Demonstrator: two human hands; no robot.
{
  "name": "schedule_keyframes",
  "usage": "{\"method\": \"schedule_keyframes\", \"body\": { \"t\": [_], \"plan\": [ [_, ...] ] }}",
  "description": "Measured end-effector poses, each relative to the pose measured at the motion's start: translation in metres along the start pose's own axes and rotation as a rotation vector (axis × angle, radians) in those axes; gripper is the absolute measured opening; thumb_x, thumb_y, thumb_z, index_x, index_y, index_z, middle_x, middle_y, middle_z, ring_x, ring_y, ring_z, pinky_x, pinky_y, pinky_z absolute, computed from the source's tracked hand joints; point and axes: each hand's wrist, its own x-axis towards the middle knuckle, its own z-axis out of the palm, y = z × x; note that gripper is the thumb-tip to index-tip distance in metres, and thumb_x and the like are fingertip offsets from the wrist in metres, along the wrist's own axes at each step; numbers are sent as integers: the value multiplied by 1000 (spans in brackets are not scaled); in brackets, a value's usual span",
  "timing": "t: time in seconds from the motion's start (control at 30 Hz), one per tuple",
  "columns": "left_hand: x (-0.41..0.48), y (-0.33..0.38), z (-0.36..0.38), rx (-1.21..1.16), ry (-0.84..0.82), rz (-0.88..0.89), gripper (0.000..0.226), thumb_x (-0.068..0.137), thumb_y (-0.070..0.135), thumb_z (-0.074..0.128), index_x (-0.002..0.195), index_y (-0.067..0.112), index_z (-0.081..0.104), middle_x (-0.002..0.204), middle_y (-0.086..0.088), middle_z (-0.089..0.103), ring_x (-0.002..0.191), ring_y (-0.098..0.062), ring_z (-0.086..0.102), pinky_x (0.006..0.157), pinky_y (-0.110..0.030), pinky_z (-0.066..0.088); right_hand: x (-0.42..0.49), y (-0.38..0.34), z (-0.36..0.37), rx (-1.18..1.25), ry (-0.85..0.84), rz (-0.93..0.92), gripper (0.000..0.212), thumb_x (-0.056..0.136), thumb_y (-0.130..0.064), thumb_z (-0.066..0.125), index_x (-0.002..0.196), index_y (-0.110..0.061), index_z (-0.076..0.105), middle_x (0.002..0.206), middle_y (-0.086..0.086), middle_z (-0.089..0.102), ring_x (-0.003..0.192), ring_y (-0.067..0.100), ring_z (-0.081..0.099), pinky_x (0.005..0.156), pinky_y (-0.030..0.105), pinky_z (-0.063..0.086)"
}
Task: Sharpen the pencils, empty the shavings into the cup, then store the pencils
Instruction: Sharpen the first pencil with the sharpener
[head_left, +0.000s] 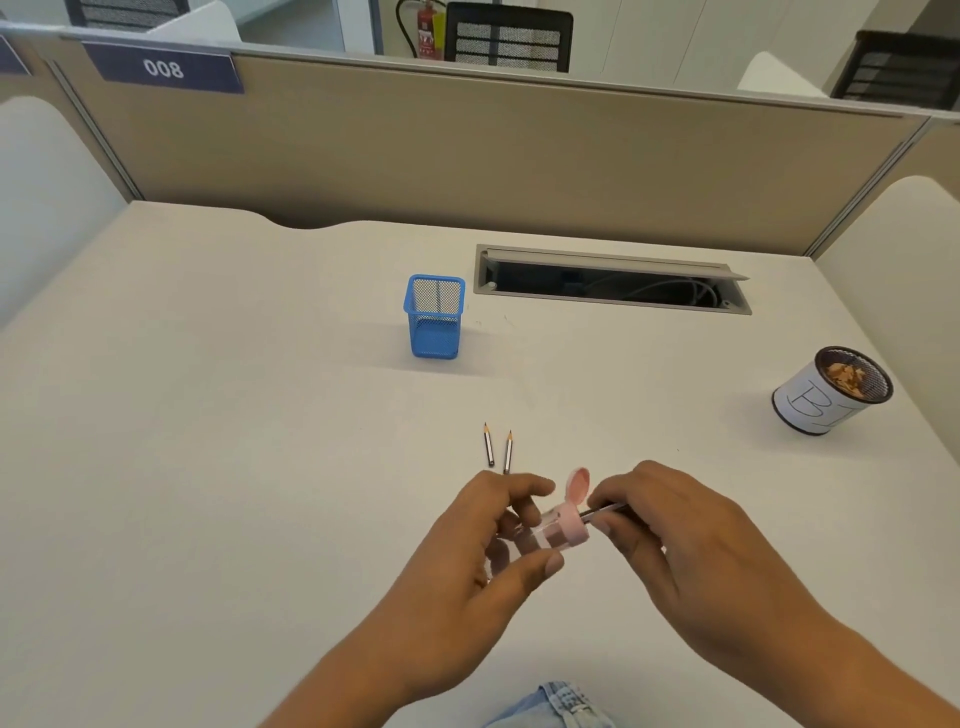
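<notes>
My left hand (478, 561) grips a small pink sharpener (563, 527) with a clear body and its round lid flipped up. My right hand (670, 540) holds a dark pencil (602, 511) whose tip is pushed into the sharpener's pink end. Two short sharpened pencils (497, 449) lie side by side on the desk just beyond my hands, points away from me. A blue mesh pencil holder (435, 318) stands upright farther back. At the right, a black mesh cup (831, 392) wrapped in white paper holds brown shavings.
The white desk (234, 415) is bounded by a beige partition (467, 150) at the back and white side panels. An open cable tray (613, 283) with wires is recessed at the back right. Denim shows at the bottom edge.
</notes>
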Motion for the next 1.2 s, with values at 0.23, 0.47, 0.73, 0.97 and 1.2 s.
{"method": "schedule_keyframes", "body": {
  "t": [0.23, 0.47, 0.73, 0.97, 1.2],
  "plan": [
    [5, 1, 0, 154, 32, 82, 18, 91, 29, 65, 107, 35, 66, 98, 19, 64, 90, -5, 60, 70, -9, 40, 0, 5, 0, -154, -182, -57, 22, 99, -42, 34, 82, -31, 42, 73, -18, 36, 64, 8, 37, 51, 26, 40],
    [5, -8, 6, 230, 93, 289, 22, 89, 23, 67, 111, 27, 69, 102, 15, 63, 96, -9, 63, 80, -16, 47, -3, 0, 3, 218, -360, 310, 33, 99, -44, 38, 68, -33, 42, 62, -10, 43, 57, 9, 36, 54, 22, 29],
    [7, -8, -1, 266, 68, 318, 22, 90, 24, 67, 112, 27, 65, 101, 17, 59, 94, -7, 60, 79, -18, 47, 5, -10, -7, 787, -460, 641, 42, 102, -31, 46, 63, -21, 56, 49, -9, 40, 47, 10, 38, 48, 20, 31],
    [8, -2, 2, 163, 130, 194, 32, 86, 30, 66, 118, 30, 65, 101, 18, 62, 97, -5, 59, 79, -7, 40, 1, -5, -11, -111, -205, -25, 18, 98, -39, 36, 89, -32, 50, 77, -15, 49, 65, 7, 42, 51, 23, 36],
    [7, -2, 4, 228, 138, 278, 25, 88, 33, 65, 112, 28, 69, 98, 16, 64, 93, -8, 62, 78, -14, 46, 6, -8, -16, -156, -212, -70, 21, 96, -38, 40, 76, -33, 34, 64, -15, 43, 58, 10, 34, 49, 25, 28]
  ]
}}
